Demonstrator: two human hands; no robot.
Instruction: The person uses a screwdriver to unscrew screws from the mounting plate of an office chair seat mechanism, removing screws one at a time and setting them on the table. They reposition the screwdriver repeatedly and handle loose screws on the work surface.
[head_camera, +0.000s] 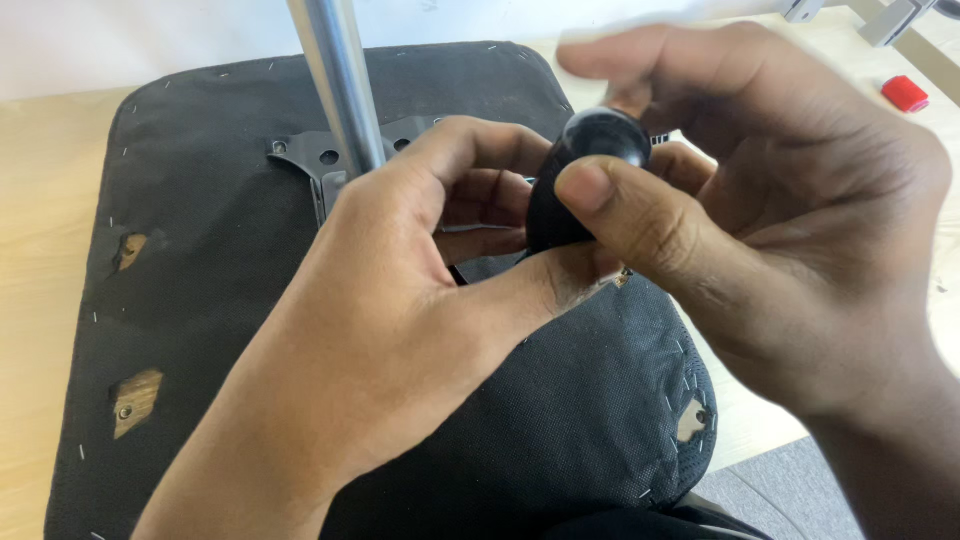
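Head view looks straight down onto an upturned chair seat (200, 300), its underside covered in black fabric stapled round the edge, lying on a pale wooden table (40, 250). A grey metal plate (310, 160) is fixed at the far middle of the seat, and a shiny metal tube (335, 80) rises from it toward the camera.

Both hands meet just right of that tube, above the seat. The left hand (400, 330) comes in from the near side, its fingers curled and its thumb pressed under a black rounded knob (590, 160). The right hand (790, 220) closes over the same knob from the right, thumb laid across its front, the upper fingers blurred as if moving. So both hands are grasping the knob between them, and it sits off the seat, in the air.

As I judge it, the plate and tube are already on the seat, while the knob is not yet joined to anything I can see. What lies beneath it is hidden by the fingers. A small red object (905, 93) lies far right on the table, well apart.
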